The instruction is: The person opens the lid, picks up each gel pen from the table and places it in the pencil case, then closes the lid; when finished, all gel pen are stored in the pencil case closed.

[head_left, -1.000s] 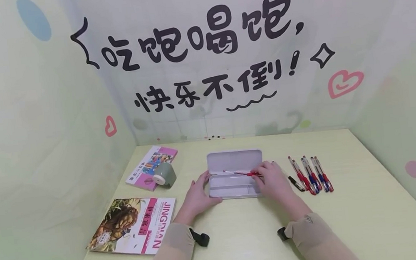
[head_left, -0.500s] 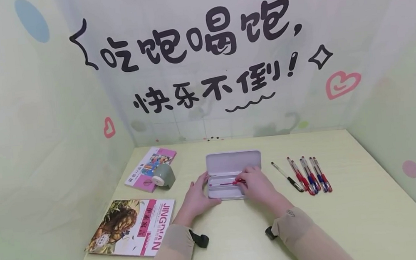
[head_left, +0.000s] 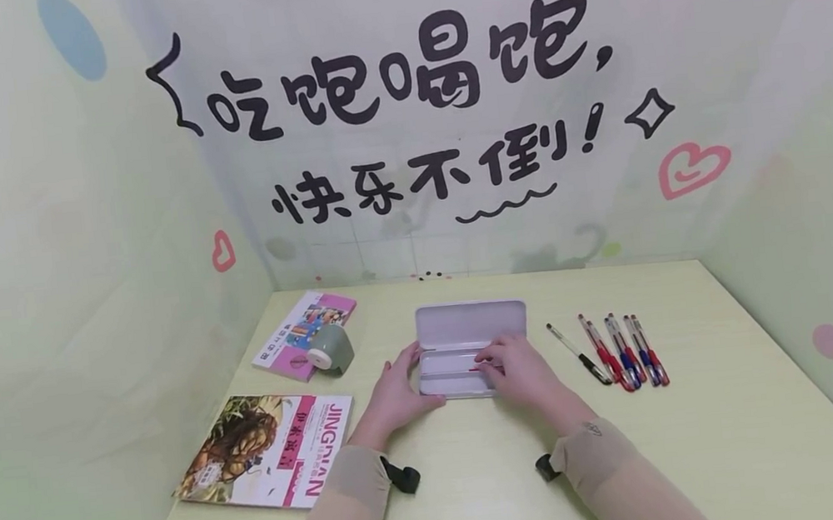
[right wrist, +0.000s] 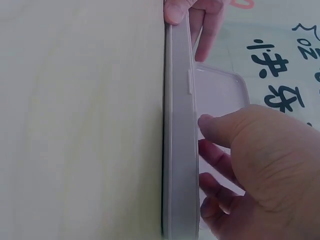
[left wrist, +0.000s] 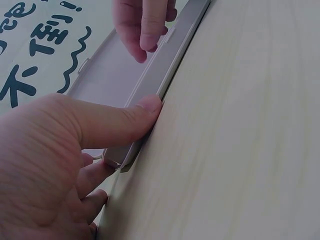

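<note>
Both hands at the pencil case point(head_left: 465, 372): left fingers point(head_left: 404, 366) grip it, right fingers point(head_left: 497, 353) relaxed inside.

Pale wood table point(head_left: 742, 429): open pencil case point(head_left: 470, 324), pens point(head_left: 621, 349), 2 books point(head_left: 269, 450), sharpener point(head_left: 330, 350).

Bright, even, soft light, faint shadows under the hands. Head view bends at edges. Wrist views soft, blurred near the pencil case point(head_left: 464, 360).

The pencil case point(head_left: 469, 334) looks like smooth, matt plastic. The table point(head_left: 704, 433) is smooth pale wood, and the magazine point(head_left: 265, 450) has a shiny paper cover.
</note>
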{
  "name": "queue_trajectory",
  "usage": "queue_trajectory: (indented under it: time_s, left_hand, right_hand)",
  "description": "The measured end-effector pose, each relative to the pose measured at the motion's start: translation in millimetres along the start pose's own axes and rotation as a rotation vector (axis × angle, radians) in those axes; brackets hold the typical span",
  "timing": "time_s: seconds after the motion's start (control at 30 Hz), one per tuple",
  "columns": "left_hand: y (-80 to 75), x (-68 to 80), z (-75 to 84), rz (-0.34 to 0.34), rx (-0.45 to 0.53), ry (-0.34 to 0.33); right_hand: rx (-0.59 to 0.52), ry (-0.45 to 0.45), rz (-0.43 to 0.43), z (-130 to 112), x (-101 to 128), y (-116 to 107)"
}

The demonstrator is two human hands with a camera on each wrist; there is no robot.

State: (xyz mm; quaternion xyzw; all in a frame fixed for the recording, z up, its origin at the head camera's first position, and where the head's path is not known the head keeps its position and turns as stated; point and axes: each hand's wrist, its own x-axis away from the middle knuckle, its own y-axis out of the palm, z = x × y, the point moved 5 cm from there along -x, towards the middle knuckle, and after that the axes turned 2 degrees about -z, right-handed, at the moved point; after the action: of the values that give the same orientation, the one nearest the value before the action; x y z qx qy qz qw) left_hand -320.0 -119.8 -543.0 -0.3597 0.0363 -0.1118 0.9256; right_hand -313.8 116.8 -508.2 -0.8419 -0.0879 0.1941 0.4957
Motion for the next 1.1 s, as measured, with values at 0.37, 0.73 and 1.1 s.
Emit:
queue_trajectory:
  time_s: [0.37,0.73,1.1]
  left_hand:
    - [-0.2,-1.9,2.3,-0.004,-0.012,0.017]
    - [-1.1,-1.0,1.5,-0.001,-0.017,0.003]
    - [0.7,-0.5,2.1,-0.004,-0.009,0.004]
  right_hand:
    - [-0.180,0.183,0.197,45.2,33.5,-36.0]
    - [-0.081,0.208,0.443,91.6,64.3,-68.4]
    - [-0.101,0.453,0.415,134.9,89.2,-88.1]
